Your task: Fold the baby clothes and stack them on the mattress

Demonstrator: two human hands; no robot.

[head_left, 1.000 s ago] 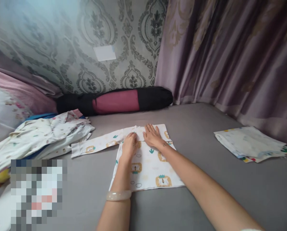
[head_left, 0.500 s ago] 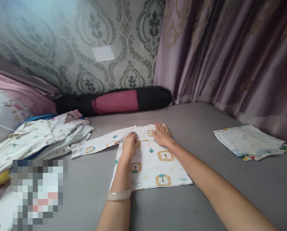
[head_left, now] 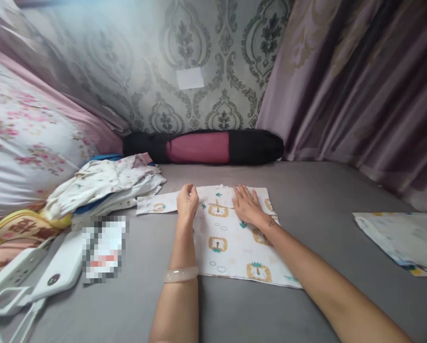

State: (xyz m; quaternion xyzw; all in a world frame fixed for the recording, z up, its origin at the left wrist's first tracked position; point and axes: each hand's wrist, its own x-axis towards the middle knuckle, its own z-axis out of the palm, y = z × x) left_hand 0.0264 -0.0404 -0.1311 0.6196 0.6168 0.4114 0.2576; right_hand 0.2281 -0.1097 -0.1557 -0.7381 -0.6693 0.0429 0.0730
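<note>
A small white long-sleeved shirt (head_left: pixel 231 257) printed with tan lion faces and green leaves lies flat on the grey sheet in front of me. One of its sleeves stretches out to the left, and the right sleeve is folded in across the upper part. My left hand (head_left: pixel 188 202) is closed on the shirt where the left sleeve meets the body; the fingertips are partly hidden. Flat on the upper chest rests my right hand (head_left: pixel 248 206), fingers stretched out, pressing the cloth.
A heap of rumpled clothes (head_left: pixel 113 181) lies at the left beside a floral pillow (head_left: pixel 27 138). Nearer are a white power bank (head_left: pixel 61 267) and a power strip (head_left: pixel 13 271). Folded cloths (head_left: pixel 402 238) lie at the right. A black and maroon roll bag (head_left: pixel 199 146) lies along the wall.
My left hand has moved left to the sleeve's shoulder end and closed on it. My right hand stays flat on the upper shirt. The view has turned left.
</note>
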